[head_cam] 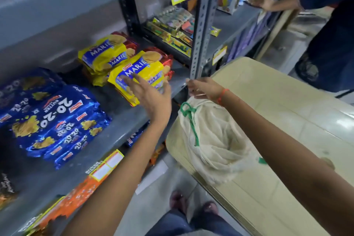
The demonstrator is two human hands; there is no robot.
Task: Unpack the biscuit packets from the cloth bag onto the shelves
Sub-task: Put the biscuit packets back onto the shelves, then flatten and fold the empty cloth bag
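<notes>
Glossy yellow Marie packets (141, 74) under the splayed left hand (151, 97); limp cloth bag (212, 140) beside.

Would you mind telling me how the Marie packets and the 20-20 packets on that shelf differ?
The Marie packets are yellow with blue bands; the 20-20 packets are dark blue foil. The Marie packets sit further right, by the open left hand; the 20-20 packets lie further left, their print upside down to the camera. Both are piled on the same grey shelf.
</notes>
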